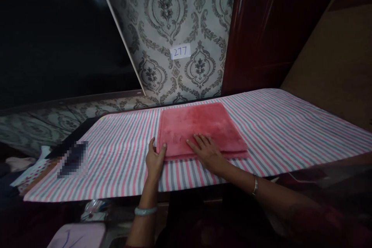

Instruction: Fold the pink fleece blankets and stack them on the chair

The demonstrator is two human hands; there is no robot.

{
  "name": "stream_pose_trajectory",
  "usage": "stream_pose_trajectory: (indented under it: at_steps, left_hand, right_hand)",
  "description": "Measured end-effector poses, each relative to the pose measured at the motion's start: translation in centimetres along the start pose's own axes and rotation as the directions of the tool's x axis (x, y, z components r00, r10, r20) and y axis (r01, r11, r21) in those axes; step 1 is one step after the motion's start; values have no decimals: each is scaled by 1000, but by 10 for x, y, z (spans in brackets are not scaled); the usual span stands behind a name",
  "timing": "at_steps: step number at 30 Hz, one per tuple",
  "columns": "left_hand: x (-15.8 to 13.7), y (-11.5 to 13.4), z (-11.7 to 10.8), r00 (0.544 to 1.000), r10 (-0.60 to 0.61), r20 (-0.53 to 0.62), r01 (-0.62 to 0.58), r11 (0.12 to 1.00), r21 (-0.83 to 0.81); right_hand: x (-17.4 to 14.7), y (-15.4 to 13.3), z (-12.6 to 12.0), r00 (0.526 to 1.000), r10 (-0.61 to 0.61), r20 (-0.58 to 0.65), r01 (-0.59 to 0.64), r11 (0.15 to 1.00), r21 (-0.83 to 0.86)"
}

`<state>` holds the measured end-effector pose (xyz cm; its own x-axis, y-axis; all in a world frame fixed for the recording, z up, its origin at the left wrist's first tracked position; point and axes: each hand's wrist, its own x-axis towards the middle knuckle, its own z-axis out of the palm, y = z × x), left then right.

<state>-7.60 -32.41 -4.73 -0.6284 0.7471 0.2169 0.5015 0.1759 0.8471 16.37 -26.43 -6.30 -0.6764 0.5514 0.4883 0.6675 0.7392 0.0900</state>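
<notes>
A folded pink plush cloth point(200, 124), perhaps a blanket or large towel, lies flat in a neat rectangle, its folded layers showing along the front edge. At its front left corner is my left hand point(154, 158), thumb and fingers apart, the thumb touching the corner and the other fingers beside the left edge. My right hand point(207, 155) rests palm down with fingers spread on the front part of the cloth. Under the folded cloth is a striped cover point(122, 155) in pink, grey and white, spread over the table.
A large dark screen point(64, 38) stands at the back left. A paper label point(180, 51) reading 277 is on the patterned wall. A blurred dark patch point(72, 159) is at the table's left end. Below the front edge is a pale stool top point(78, 235).
</notes>
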Motion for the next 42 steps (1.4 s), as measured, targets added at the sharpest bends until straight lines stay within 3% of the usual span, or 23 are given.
stream_pose_trajectory:
  at_steps: [8,12,15,23,28,33,42]
  left_hand:
    - [-6,-3,3,1000,8,-26,-12,985,-171]
    - [-13,0,4,997,66,-32,-72,960,-272]
    - [-16,-3,4,995,96,-20,-97,928,-359]
    - [-20,-11,3,992,122,39,-77,811,-580]
    - [-23,-10,1,993,103,60,-47,799,-599]
    - [-25,-2,0,997,40,67,0,856,-517]
    - [-24,7,1,999,-8,54,33,876,-481]
  right_hand:
    - [2,-2,7,1000,-13,-28,12,999,-36]
    - [-3,8,17,991,-114,-71,109,991,-71]
    - [-4,14,27,977,-189,-101,182,981,-69]
    - [-4,19,40,960,-241,-145,219,964,-149]
    - [-2,23,40,957,-259,-131,240,960,-146]
    - [-4,17,31,944,-277,-180,240,950,-199]
    - [-10,10,28,950,-220,-221,189,970,-152]
